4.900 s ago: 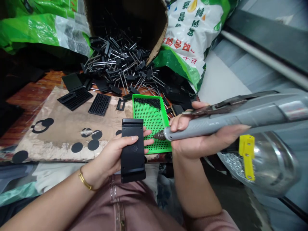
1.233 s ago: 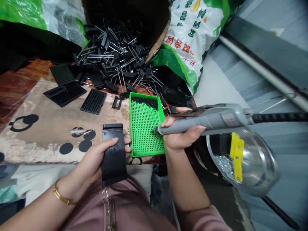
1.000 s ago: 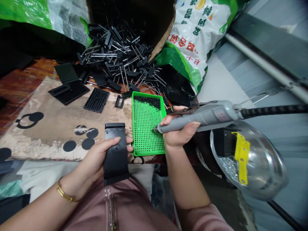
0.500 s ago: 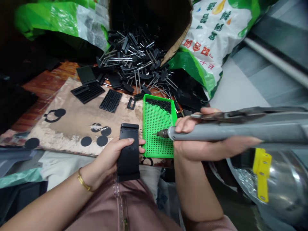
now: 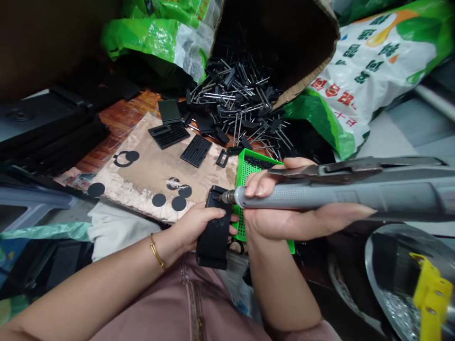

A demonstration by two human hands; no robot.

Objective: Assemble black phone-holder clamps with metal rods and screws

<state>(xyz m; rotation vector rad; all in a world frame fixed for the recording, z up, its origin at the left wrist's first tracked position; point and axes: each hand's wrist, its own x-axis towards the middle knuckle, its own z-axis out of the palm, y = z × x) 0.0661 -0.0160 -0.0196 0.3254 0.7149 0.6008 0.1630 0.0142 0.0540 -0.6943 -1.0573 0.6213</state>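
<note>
My left hand (image 5: 194, 225) is closed around a flat black plastic part (image 5: 214, 232), holding it upright over my lap. My right hand (image 5: 284, 213) grips a grey electric screwdriver (image 5: 341, 194) lying nearly level. Its bit tip touches the upper end of the black part. Just behind my hands lies a green perforated screw tray (image 5: 249, 166) with small black screws at its far end; my right hand covers most of it.
A tipped cardboard box (image 5: 305, 52) spills black parts with metal rods (image 5: 241, 99). Black grille pieces (image 5: 195, 150) lie on brown cardboard (image 5: 149, 175). Green and white sacks (image 5: 366, 71) stand behind. A metal bowl (image 5: 401, 279) with a yellow piece (image 5: 430, 293) sits lower right. Black trays (image 5: 46, 128) are stacked left.
The screwdriver tip has left the green tray and moved left onto the top of the black part. The view has swung, shifting everything to the right.
</note>
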